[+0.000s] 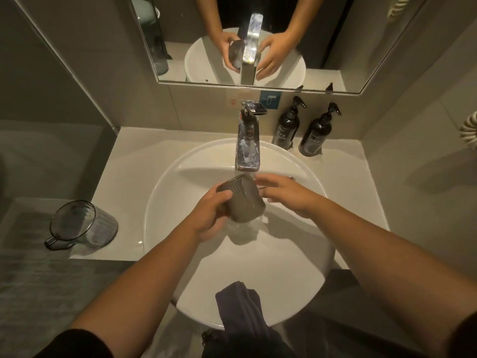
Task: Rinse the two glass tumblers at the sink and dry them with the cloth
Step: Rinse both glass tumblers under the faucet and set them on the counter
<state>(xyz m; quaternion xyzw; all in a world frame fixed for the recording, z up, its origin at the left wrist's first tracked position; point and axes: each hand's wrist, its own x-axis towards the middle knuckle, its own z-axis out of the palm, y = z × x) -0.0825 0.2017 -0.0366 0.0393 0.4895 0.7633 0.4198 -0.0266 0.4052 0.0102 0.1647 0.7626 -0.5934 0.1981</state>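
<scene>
- A ribbed tumbler (244, 200) is gripped by the left hand (210, 214) over the sink (165, 192), tilted under the tap (248, 143), with water running off it.
- The right hand (286, 193) is held just beside the tumbler, fingers straight and apart.
- A second tumbler (82, 226) stands on the counter (129, 161), left of the sink.
- A dark cloth (242, 308) is draped over the sink's near rim.

I counted two tumblers: one (245, 200) in my left hand (209, 215), one (82, 224) at the worktop's left edge. Two pump bottles (287, 126) (316, 133) stood at its back right corner; one cloth (242, 306) hung over the sink's front rim.
</scene>
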